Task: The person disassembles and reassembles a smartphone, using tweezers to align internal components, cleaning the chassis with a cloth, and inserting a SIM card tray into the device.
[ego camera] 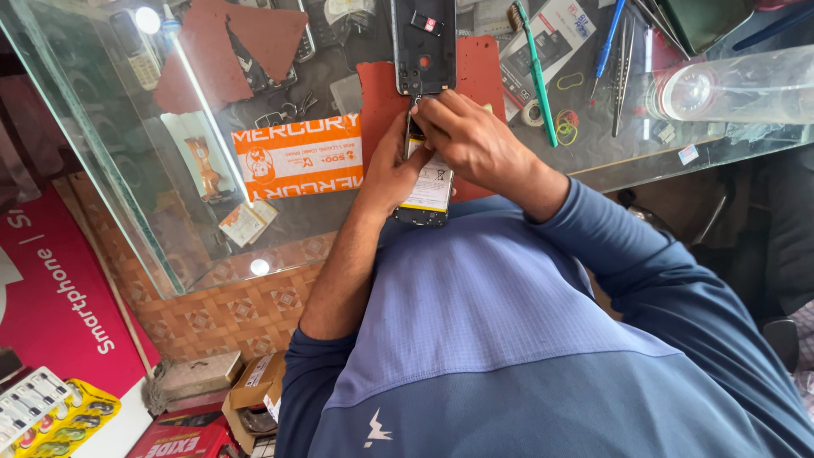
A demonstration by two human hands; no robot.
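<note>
Evidently both hands on 1 opened smartphone (428, 191), back off, battery showing, held over red mat (477, 72) at glass counter (593, 161) edge. Left hand (392, 174) grips its side to steady; right hand (471, 140) pinches at top end, fingertips hidden. 2nd phone shell (424, 42) lies just beyond.

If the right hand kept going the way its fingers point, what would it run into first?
Probably the left hand, which touches the right hand over the opened phone. Fingers point left and slightly up; depth is unclear.

Tools (536, 72) crowding right of mat (483, 72)
</note>
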